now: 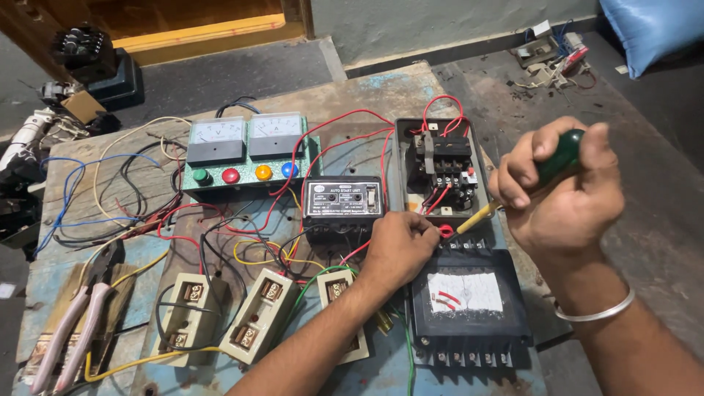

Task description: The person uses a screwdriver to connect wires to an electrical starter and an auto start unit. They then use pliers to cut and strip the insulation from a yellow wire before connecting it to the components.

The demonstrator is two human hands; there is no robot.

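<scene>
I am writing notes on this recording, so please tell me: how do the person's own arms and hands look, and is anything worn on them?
Both forearms are bare, with no sleeves in view and no gloves. The right hand has a plain, thin silver-coloured metal bangle around its wrist. The left hand and its wrist carry nothing that shows: no ring, watch or band is visible.
</scene>
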